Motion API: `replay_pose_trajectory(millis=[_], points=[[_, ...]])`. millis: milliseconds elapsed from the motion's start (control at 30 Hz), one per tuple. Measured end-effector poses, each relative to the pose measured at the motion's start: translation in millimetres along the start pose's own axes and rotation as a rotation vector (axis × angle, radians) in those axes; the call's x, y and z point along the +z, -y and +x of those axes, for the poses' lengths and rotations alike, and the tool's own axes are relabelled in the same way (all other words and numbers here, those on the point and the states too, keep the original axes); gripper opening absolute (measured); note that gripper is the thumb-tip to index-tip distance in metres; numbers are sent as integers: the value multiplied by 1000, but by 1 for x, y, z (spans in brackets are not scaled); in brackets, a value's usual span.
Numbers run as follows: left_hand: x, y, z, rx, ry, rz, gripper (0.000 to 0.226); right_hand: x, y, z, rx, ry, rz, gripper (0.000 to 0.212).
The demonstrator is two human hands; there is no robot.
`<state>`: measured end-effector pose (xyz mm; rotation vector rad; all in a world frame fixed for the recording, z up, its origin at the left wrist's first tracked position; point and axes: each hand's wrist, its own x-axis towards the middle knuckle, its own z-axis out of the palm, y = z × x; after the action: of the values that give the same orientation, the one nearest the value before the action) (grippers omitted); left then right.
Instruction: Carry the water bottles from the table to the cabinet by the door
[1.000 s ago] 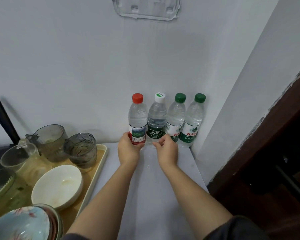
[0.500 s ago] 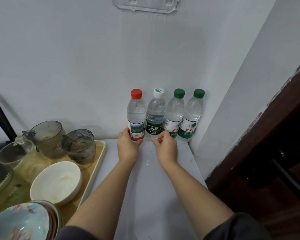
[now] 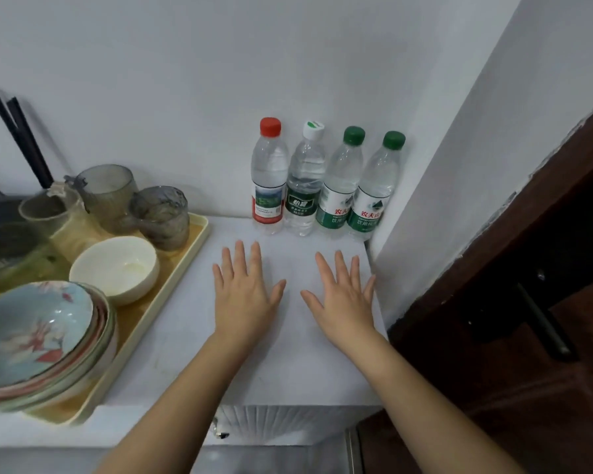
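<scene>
Several water bottles stand upright in a row against the back wall on the white cabinet top (image 3: 185, 336): a red-capped bottle (image 3: 268, 179), a white-capped bottle (image 3: 303, 186), and two green-capped bottles (image 3: 339, 189) (image 3: 374, 196) in the corner. My left hand (image 3: 243, 292) lies flat, fingers spread, a short way in front of the red-capped bottle. My right hand (image 3: 344, 299) lies flat the same way, in front of the green-capped bottles. Neither hand touches a bottle.
A beige tray (image 3: 172, 285) at the left holds glass cups (image 3: 160, 217), a white bowl (image 3: 115, 268) and stacked patterned bowls (image 3: 38, 340). A dark wooden door (image 3: 528, 302) with a black handle stands at the right, beside the side wall.
Both hands have let go of the bottles' bases and drawn back toward me, now flat and spread on the cabinet top. The bottles stay in their row.
</scene>
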<state>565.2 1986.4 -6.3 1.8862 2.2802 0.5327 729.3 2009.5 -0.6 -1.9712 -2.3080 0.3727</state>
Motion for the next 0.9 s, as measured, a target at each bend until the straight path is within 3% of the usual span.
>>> replay_pose_trajectory(millis=[267,600,900], points=[[11,-3,-93,-76,-26,118,84,11,-12,-53,-220,43,9,72],[13,-8,-212,-255,-44,98,80,24,-11,-118,-562,75,-79,72],[29,8,-307,-461,42,105,79,57,1,-178,-863,108,-233,73]])
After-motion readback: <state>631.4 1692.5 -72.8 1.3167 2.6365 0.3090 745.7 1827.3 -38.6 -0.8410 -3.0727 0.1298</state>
